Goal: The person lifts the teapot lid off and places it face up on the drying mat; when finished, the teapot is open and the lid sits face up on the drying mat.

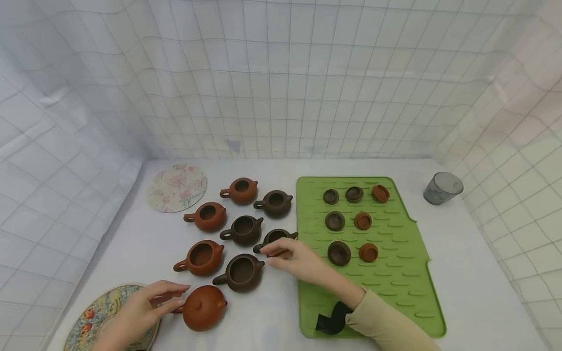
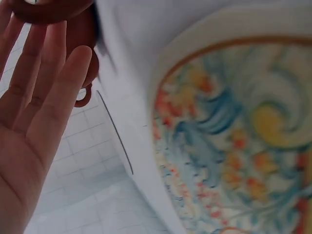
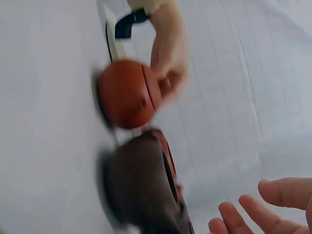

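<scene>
A reddish-brown teapot with its lid on stands at the near left, spout to the right. My left hand is at its handle, fingers extended; whether they touch it I cannot tell. In the left wrist view the fingers look nearly straight beside the clay. My right hand hovers by a dark lidless teapot, covering part of it. The right wrist view shows those fingers loosely spread, holding nothing. Other lidless teapots, such as a dark one and a reddish one, stand around them.
Several loose lids lie on a green drying mat at the right. A grey glass stands far right. A floral round mat lies far left, and a patterned round mat lies under the left forearm.
</scene>
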A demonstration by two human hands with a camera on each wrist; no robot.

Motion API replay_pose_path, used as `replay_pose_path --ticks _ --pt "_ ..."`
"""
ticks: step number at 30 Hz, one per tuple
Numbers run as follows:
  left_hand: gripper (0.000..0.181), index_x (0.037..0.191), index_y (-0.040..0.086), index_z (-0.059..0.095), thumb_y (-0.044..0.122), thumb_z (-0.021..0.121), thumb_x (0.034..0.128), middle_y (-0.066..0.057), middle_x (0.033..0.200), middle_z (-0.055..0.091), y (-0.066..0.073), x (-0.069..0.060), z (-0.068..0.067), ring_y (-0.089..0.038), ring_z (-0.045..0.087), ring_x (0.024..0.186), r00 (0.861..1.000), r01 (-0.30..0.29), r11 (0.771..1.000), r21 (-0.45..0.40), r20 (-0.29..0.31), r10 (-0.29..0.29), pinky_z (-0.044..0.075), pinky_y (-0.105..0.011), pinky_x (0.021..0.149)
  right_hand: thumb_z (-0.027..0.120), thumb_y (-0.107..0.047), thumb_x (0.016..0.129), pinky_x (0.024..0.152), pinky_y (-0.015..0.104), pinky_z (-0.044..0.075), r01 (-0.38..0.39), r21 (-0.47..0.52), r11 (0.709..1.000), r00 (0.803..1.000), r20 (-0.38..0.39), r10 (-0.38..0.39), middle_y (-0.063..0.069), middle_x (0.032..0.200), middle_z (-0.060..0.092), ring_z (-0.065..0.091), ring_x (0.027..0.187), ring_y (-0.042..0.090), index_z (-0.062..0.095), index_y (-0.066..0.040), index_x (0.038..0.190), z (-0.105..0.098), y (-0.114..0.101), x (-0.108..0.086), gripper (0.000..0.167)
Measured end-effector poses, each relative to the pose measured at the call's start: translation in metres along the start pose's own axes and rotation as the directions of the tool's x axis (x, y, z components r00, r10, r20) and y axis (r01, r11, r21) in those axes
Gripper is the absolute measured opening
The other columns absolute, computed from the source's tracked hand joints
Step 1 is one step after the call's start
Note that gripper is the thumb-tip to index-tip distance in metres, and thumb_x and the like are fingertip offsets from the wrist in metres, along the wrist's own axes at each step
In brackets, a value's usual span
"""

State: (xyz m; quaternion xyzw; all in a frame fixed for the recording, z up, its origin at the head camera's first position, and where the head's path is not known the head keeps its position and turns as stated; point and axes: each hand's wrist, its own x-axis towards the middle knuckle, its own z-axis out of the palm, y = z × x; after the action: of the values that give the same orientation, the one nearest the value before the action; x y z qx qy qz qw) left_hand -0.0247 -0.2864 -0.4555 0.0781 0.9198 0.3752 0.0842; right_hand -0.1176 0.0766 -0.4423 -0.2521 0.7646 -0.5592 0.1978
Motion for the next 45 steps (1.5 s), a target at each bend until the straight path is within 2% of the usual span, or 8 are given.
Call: replay_pose_path --ticks 9,13,16,20,27,36,40,45 --pt "0.031 0.116 0.008 0.071 0.023 0.073 0.0885 -0.009 0.111 0.072 -0.006 -0.008 0.002 0.007 0.062 0.095 0.996 0.032 0.999 -0.022 0.087 -0.030 0.055 -0.018 0.074 0.066 -0.011 0.094 0.083 0.014 0.052 0.009 0.126 0.992 0.978 0.206 -0.035 0.006 0.116 0.071 0.066 0.095 -0.004 0.070 -0.008 0.116 0.078 -0.018 0.022 0.022" --pt "0.035 0.119 -0.001 0.067 0.020 0.070 0.0910 -0.002 0.110 0.071 -0.008 -0.017 0.005 0.009 0.063 0.093 0.982 0.049 0.991 -0.121 0.188 -0.026 0.055 -0.018 0.074 0.068 -0.015 0.094 0.081 0.009 0.050 0.051 0.030 0.998 0.969 0.239 -0.057 -0.002 0.113 0.070 0.061 0.098 -0.008 0.071 -0.010 0.115 0.103 -0.022 0.021 0.022" --pt "0.035 0.119 -0.003 0.066 0.017 0.070 0.0912 0.008 0.107 0.069 -0.009 -0.019 0.009 0.009 0.062 0.091 0.978 0.060 0.985 -0.161 0.206 -0.026 0.055 -0.018 0.073 0.069 -0.020 0.093 0.084 0.007 0.046 0.143 -0.157 0.977 0.967 0.230 -0.105 -0.008 0.109 0.069 0.058 0.100 -0.009 0.073 -0.016 0.114 0.114 -0.024 0.023 0.021" --pt "0.032 0.119 -0.002 0.067 0.013 0.070 0.0905 0.020 0.107 0.066 -0.012 -0.016 0.009 0.009 0.061 0.091 0.983 0.016 0.981 -0.194 0.184 0.020 0.054 -0.018 0.072 0.069 -0.024 0.093 0.089 0.009 0.041 0.243 -0.335 0.910 0.960 0.220 -0.175 -0.011 0.109 0.068 0.058 0.105 -0.006 0.073 -0.021 0.112 0.122 -0.024 0.033 0.020" --pt "0.028 0.120 0.005 0.068 0.006 0.067 0.0921 0.025 0.105 0.065 -0.020 -0.016 0.002 0.006 0.060 0.087 0.979 -0.023 0.973 -0.228 0.192 0.068 0.053 -0.020 0.066 0.070 -0.027 0.092 0.091 0.008 0.038 0.315 -0.389 0.866 0.939 0.261 -0.225 -0.012 0.112 0.068 0.056 0.107 -0.005 0.074 -0.022 0.110 0.130 -0.028 0.041 0.019" --pt "0.028 0.120 0.005 0.068 0.012 0.067 0.0931 0.018 0.095 0.066 -0.017 -0.012 -0.006 0.003 0.058 0.080 0.972 0.066 0.978 -0.198 0.233 -0.018 0.048 -0.021 0.062 0.073 -0.028 0.090 0.093 0.005 0.037 0.412 -0.477 0.776 0.908 0.286 -0.306 -0.013 0.113 0.069 0.058 0.110 -0.003 0.076 -0.021 0.106 0.132 -0.030 0.048 0.017" --pt "0.030 0.119 0.001 0.067 0.016 0.067 0.0934 0.013 0.090 0.066 -0.015 -0.009 -0.008 0.002 0.057 0.077 0.968 0.105 0.979 -0.175 0.245 -0.061 0.046 -0.022 0.060 0.073 -0.026 0.090 0.095 0.005 0.038 0.439 -0.469 0.767 0.896 0.291 -0.335 -0.012 0.113 0.069 0.058 0.111 -0.004 0.076 -0.020 0.106 0.130 -0.029 0.050 0.017" --pt "0.035 0.121 -0.003 0.064 0.019 0.067 0.0933 0.011 0.091 0.067 -0.012 -0.003 -0.008 0.001 0.057 0.078 0.957 0.160 0.966 -0.201 0.272 -0.102 0.045 -0.022 0.061 0.074 -0.024 0.088 0.093 0.003 0.038 0.430 -0.408 0.805 0.901 0.254 -0.352 -0.011 0.109 0.071 0.060 0.107 -0.006 0.077 -0.019 0.104 0.125 -0.028 0.052 0.016"
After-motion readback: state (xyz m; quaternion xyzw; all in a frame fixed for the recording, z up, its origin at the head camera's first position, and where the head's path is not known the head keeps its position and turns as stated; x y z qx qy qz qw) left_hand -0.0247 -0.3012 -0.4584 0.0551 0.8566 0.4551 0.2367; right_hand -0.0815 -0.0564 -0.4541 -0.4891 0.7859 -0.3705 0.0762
